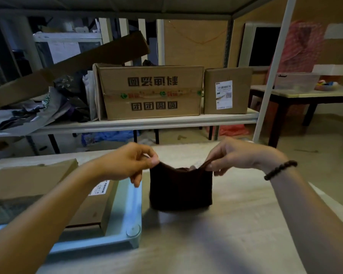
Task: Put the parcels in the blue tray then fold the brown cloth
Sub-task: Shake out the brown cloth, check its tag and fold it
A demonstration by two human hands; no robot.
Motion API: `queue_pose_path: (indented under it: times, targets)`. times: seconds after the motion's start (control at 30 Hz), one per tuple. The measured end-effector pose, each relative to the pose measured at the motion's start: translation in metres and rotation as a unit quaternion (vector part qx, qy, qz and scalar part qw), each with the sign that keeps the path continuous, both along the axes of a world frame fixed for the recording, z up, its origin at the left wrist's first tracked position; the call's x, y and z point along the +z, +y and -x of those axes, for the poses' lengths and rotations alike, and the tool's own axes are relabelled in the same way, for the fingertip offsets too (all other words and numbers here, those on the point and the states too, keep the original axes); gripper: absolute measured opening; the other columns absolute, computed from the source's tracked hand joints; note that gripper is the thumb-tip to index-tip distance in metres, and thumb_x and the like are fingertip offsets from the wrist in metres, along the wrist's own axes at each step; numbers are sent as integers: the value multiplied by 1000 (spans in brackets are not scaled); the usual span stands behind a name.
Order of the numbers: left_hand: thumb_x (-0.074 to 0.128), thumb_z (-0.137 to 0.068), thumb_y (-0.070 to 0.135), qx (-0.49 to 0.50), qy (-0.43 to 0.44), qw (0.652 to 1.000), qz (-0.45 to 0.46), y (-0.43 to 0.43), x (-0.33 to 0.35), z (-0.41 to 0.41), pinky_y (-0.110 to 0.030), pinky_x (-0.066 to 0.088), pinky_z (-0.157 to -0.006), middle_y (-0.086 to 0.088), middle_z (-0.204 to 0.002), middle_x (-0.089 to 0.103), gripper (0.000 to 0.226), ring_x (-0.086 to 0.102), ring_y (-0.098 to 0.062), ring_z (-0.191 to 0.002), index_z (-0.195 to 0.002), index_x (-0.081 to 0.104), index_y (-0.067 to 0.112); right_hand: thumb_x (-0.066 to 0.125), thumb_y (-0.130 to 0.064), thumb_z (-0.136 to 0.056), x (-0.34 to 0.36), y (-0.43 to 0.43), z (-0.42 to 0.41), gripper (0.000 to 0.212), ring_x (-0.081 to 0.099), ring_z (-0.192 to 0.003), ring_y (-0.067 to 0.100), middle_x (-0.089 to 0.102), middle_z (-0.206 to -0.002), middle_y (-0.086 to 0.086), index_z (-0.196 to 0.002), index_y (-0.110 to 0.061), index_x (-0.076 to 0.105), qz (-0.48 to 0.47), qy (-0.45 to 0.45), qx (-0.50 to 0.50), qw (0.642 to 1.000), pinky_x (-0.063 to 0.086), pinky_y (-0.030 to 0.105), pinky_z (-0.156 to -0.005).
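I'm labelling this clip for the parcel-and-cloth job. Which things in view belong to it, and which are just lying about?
Part of the job:
brown cloth, held up by left hand and right hand
blue tray
parcels in the tray

Just lying about:
large printed carton on the shelf
smaller labelled carton
long cardboard piece

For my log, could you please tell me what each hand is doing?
Left hand: closed, pinching the brown cloth by its top corner.
Right hand: closed, pinching its other top corner.
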State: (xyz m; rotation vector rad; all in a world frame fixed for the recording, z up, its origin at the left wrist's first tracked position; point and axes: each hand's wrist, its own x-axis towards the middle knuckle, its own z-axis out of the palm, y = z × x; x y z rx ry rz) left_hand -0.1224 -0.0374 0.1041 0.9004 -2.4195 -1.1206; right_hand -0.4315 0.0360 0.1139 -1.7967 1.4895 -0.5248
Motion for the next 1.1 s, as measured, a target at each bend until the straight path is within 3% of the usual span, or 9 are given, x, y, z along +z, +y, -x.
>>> queue_pose_path:
  times: [0.23, 0.4, 0.5, 0.6, 0.7, 0.77, 0.87, 0.97, 1.1]
  targets:
    - [54, -92, 46, -10, -49, 997, -61, -2, -16, 6, -24, 52, -61, -6, -49, 58, 37, 55, -13, -43, -106, 62, 12, 72, -7, -92, -25, -6, -6, 17, 58, -59, 13, 66, -65, -2, -81, -16, 81, -53, -41, -27, 997, 51, 29, -62]
    - [54, -100, 31, 59, 5, 995, -83, -20, -24, 13, -23, 54, -57, -6, -80, 73, 26, 73, -20, -64, -106, 62, 7, 71, -13, -94, -32, -18, -5, 8, 58, -61, 11, 67, -74, 0, -97, -14, 78, -30, -53, -62, 996, 50, 26, -60]
    - [54, -101, 27, 117, 51, 987, -100, -39, -32, 23, -22, 57, -58, -10, -81, 75, 25, 75, -20, -68, -110, 60, 4, 71, -12, -94, -36, -33, -8, 7, 59, -63, 13, 69, -75, 0, -99, -13, 76, 10, -81, -103, 991, 53, 28, -62]
    - [55, -101, 24, 186, 70, 976, -87, -61, -45, 37, -26, 61, -66, -16, -109, 70, 34, 76, -19, -75, -128, 53, 4, 68, -13, -96, -44, -57, -13, 30, 67, -83, 19, 73, -108, 10, -127, -12, 65, 48, -69, -200, 976, 58, 39, -84]
    - [61, -98, 29, 213, -54, 974, 56, -72, -72, 46, -38, 55, -89, -13, -144, 51, 57, 71, -24, -98, -148, 38, 15, 64, -21, -98, -66, -71, -27, 64, 52, -134, 30, 50, -151, 11, -155, -13, 35, 112, 82, -287, 948, 43, 42, -108]
    - [60, -98, 29, 193, -125, 965, 127, -69, -92, 51, -38, 47, -96, -15, -143, 53, 61, 61, -28, -117, -151, 34, 17, 60, -24, -100, -87, -75, -50, 62, 44, -141, 27, 44, -157, 7, -155, -17, 35, 159, 98, -263, 946, 38, 38, -111]
    - [56, -97, 21, 176, -162, 962, 131, -60, -117, 55, -36, 40, -101, -16, -136, 59, 56, 55, -31, -123, -149, 37, 15, 52, -40, -102, -124, -83, -89, 57, 37, -146, 25, 42, -158, 2, -154, -22, 38, 142, 174, -138, 965, 29, 43, -118]
    - [53, -87, 11, 179, -206, 943, 189, -49, -133, 54, -45, 27, -115, -12, -140, 52, 59, 43, -30, -131, -145, 41, 15, 29, -56, -104, -161, -90, -112, 66, 6, -157, 24, 16, -170, 1, -161, -26, 18, 64, 246, -57, 965, 1, 51, -125]
    - [53, -85, 7, 211, -151, 946, 196, -44, -136, 53, -44, 23, -119, -9, -149, 45, 68, 37, -27, -137, -150, 35, 16, 17, -63, -101, -184, -97, -112, 70, -5, -157, 17, 5, -171, -5, -162, -29, 10, 89, 276, -66, 955, -6, 50, -125]
